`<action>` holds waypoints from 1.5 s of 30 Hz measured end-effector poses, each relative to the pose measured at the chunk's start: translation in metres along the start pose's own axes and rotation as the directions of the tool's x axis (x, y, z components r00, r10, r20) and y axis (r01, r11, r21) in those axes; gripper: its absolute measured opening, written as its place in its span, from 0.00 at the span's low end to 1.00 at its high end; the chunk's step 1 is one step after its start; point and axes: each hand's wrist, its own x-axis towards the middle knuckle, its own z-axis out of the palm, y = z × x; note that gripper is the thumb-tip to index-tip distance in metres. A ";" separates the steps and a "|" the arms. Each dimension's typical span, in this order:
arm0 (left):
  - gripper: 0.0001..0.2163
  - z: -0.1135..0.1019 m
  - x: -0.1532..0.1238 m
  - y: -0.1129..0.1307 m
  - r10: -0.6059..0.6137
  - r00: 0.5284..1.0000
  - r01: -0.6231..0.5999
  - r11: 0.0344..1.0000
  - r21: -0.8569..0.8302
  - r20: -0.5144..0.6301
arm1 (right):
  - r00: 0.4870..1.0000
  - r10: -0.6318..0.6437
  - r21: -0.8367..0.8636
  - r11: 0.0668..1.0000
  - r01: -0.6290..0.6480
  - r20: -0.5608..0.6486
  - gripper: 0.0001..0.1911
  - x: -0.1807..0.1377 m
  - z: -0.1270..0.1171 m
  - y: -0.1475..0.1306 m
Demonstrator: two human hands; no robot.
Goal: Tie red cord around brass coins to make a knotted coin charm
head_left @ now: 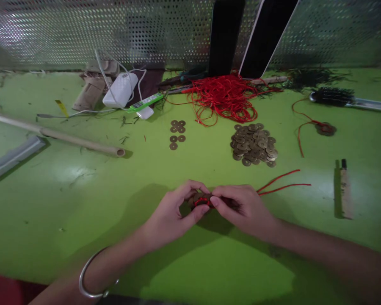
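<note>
"Fingers?"
"Thumbs and fingertips pinched on a small bundle of round brown coins laced with red cord [202, 200]. Left hand [173, 209] at one end, right hand [250, 207] at the other. Can't tell if the bundle touches the surface."
"Surface?"
"Bright green flat tabletop [82, 224], glare patches, dark specks, shadows under both arms."
"On it?"
"Heaped brass-coloured coins with centre holes [254, 144] beyond the right hand; small group of similar loose coins [178, 128] left of that. Tangled red cord [225, 97] behind. Long beige hollow tube [79, 141], left side."
"Room?"
"Silver perforated metal panel [130, 38] along the back, two dark rectangular slabs [225, 38] before it. Dim light."
</note>
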 end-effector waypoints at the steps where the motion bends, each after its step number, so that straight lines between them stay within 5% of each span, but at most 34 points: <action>1: 0.10 0.000 0.000 0.000 -0.003 1.000 0.003 1.000 -0.005 0.005 | 1.000 0.003 0.001 1.000 -0.003 -0.013 0.13 0.000 0.001 0.000; 8: 0.08 0.000 -0.001 0.000 -0.089 0.996 0.090 0.996 -0.022 0.029 | 0.999 0.045 -0.025 0.999 -0.046 -0.029 0.13 -0.003 0.003 0.001; 14: 0.10 0.003 -0.002 -0.003 -0.122 0.992 0.119 0.977 0.174 0.008 | 1.000 0.017 -0.104 0.994 -0.018 -0.002 0.14 -0.002 0.002 0.001; 24: 0.11 -0.001 -0.001 -0.005 -0.053 0.996 0.055 0.998 0.028 -0.071 | 0.998 0.055 -0.128 0.990 -0.053 0.015 0.12 0.001 0.000 0.003; 31: 0.09 -0.001 0.000 -0.004 -0.030 0.990 0.049 0.990 0.131 -0.140 | 0.999 0.021 -0.160 0.987 -0.013 0.050 0.09 0.001 0.001 0.001; 39: 0.10 -0.012 0.000 -0.003 -0.105 0.960 0.066 0.985 -0.157 -0.259 | 0.998 0.052 -0.191 0.981 -0.043 0.042 0.08 0.003 -0.010 0.002; 45: 0.09 -0.011 -0.001 -0.002 -0.098 0.951 0.034 0.976 -0.216 -0.295 | 0.995 0.018 -0.258 0.966 0.008 0.099 0.09 0.004 -0.016 0.001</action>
